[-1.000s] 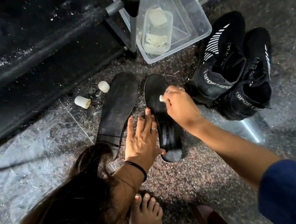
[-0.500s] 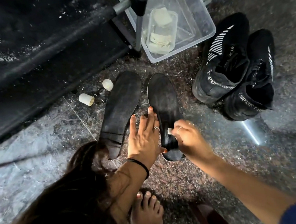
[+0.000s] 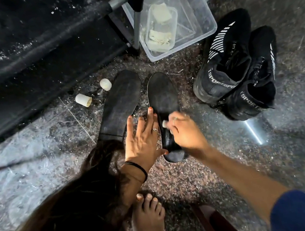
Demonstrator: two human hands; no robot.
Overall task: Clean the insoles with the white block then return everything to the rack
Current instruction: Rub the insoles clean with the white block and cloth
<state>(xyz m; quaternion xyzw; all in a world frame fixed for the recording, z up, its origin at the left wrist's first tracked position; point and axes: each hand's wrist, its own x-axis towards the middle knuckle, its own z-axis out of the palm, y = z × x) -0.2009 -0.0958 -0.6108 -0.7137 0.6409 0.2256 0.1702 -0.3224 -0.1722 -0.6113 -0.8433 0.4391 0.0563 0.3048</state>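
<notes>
Right hand (image 3: 185, 132) pinches the white block (image 3: 164, 123) against the right insole (image 3: 162, 102) on the floor; left hand (image 3: 143, 136) lies flat, fingers straight, bracing its edge. Risk — the small block slipping from the pinch, or the insole skidding if bracing eases.

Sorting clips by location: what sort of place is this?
Probably a home floor beside a shoe rack: polished stone floor, the rack's metal frame, and black sports shoes beside a clear storage bin.
</notes>
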